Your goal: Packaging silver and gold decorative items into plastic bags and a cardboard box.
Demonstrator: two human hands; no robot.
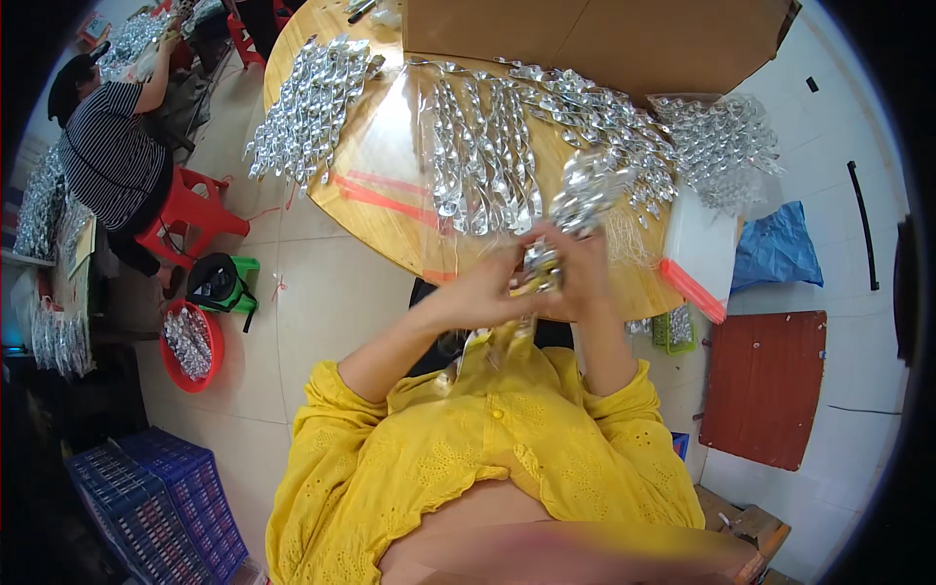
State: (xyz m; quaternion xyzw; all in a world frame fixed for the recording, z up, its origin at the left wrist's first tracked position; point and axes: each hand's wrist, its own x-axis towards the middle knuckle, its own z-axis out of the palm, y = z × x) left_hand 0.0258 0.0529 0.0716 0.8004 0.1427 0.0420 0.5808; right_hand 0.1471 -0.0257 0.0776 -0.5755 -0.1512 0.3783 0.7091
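Note:
A bundle of shiny silver twisted strips [588,187] is held up in front of me, over the near edge of the round wooden table. My right hand [583,263] is closed round its middle from the right. My left hand [492,285] grips the lower part from the left, its thumb across the strips; motion blurs the fingertips. Some silver ends hang below the hands against the yellow shirt. Just beyond my left hand lies a row of silver spiral strips [483,146] on clear plastic. Near my right hand is a tangle of thin pale strings [629,239].
More spiral strips lie in a left pile [317,102] and a right pile [604,112]. Behind them stands a large cardboard box [595,44]. Clear bags with red edges [697,258] overhang the table's right. Leftward are a red basin [213,375], blue crates [161,497] and a seated person [112,141].

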